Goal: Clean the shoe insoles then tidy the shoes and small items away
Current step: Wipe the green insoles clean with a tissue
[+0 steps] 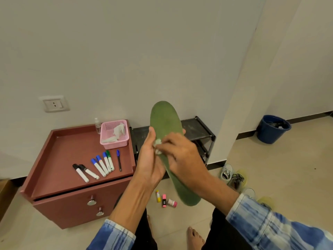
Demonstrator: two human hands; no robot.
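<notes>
Nearby: markers [100,166] on cabinet [68,152], shoes [232,175]; L hand [149,165] insole [166,120], R hand [182,154] wipe [158,142].

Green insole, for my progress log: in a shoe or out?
Out: left hand holds the green insole aloft; right hand presses a white wipe on it.

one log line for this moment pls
phase: cleaning | left hand: holds green insole | right hand: presses white wipe on it | shoes: on floor
</notes>
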